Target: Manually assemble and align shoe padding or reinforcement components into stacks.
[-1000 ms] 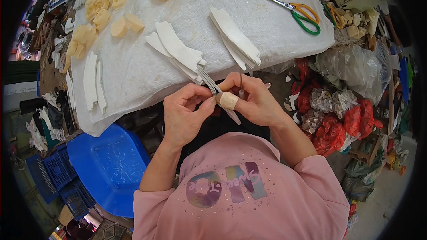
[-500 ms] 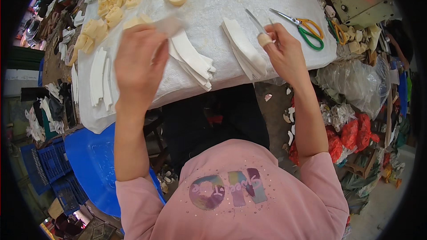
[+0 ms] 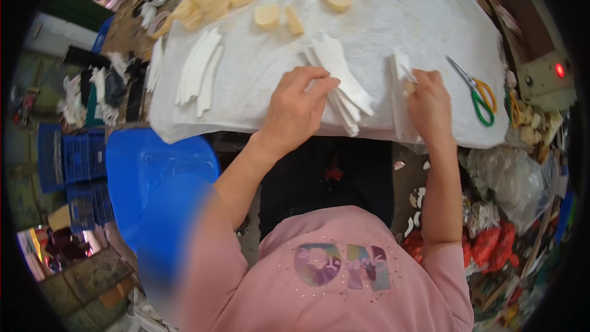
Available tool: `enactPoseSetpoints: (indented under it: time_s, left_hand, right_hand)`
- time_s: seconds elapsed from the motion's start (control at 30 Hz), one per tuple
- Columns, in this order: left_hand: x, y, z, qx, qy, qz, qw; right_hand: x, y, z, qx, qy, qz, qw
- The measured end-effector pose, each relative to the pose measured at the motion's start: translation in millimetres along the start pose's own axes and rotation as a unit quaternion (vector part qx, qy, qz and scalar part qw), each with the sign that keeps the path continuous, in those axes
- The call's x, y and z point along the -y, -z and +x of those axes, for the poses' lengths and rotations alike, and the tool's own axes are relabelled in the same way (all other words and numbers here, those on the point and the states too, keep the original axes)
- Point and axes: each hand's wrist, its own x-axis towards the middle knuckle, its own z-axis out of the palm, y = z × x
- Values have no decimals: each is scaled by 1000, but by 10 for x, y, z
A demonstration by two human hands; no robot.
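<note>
My left hand [image 3: 298,107] is at the middle stack of white curved strips [image 3: 353,89], its thumb and fingertips pinched on a strip at the stack's left edge. My right hand [image 3: 430,107] is closed round a slim silver pointed tool [image 3: 405,69], its kind mostly hidden by the fingers. It rests over the right stack of white strips [image 3: 399,101]. A pale beige band sits on one of its fingers. Beyond the hands lie a rounded beige piece [image 3: 267,17], a narrow beige piece [image 3: 294,20] and another rounded piece [image 3: 337,0].
Scissors with green and orange handles [image 3: 482,101] lie to the right on the white-covered table [image 3: 258,80]. More white strips [image 3: 200,74] and a heap of beige pieces [image 3: 212,3] lie at left. A blue basin [image 3: 132,166] stands below the table's left edge.
My left hand has come from the beige pieces to the middle stack. My right hand has lowered onto the right stack. A narrow beige piece now shows among the loose ones. The view has shifted.
</note>
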Motion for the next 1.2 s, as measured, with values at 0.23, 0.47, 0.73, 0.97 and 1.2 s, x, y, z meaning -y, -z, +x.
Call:
enactPoseSetpoints:
  time_s: [0.23, 0.47, 0.73, 0.97, 1.2]
  left_hand:
    - [963, 865, -138, -99, 228, 430, 868]
    - [1110, 1025, -154, -38, 268, 366, 891]
    - [-321, 437, 3, 57, 290, -386, 874]
    - [-814, -139, -409, 109, 358, -493, 785]
    - [-1020, -322, -413, 158, 354, -452, 803]
  right_hand:
    - [-13, 255, -201, -62, 24, 110, 992]
    - [72, 424, -452, 3, -13, 218, 976]
    - [179, 474, -882, 74, 169, 272, 945]
    - [335, 331, -893, 29, 182, 198, 963]
    - [343, 294, -930, 34, 156, 217, 963]
